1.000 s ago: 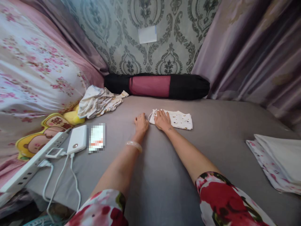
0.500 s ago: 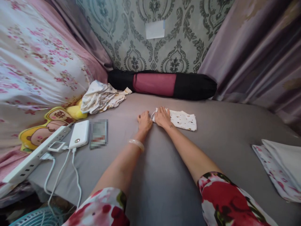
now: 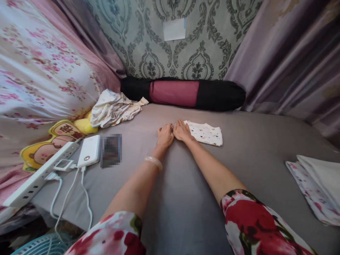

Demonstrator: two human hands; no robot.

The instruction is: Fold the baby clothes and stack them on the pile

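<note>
White patterned cloth (image 3: 206, 134), folded: left end hidden beneath right hand (image 3: 182, 130), remainder extending rightward, nearer the grey sheet's (image 3: 183, 198) far edge. Right hand: palm down, fingers extended, unclenched. Left hand (image 3: 165, 134): fingers curled, adjoining; hold cannot be told. Item by left edge (image 3: 111, 150): pixelated. Fan (image 3: 44, 245): cut off, near-left corner. Yellow cushion (image 3: 42, 155): Chinese characters, partly legible.

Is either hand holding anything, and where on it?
The right hand covers the left end of the folded cloth; whether that or the left hand grips it cannot be told.
</note>
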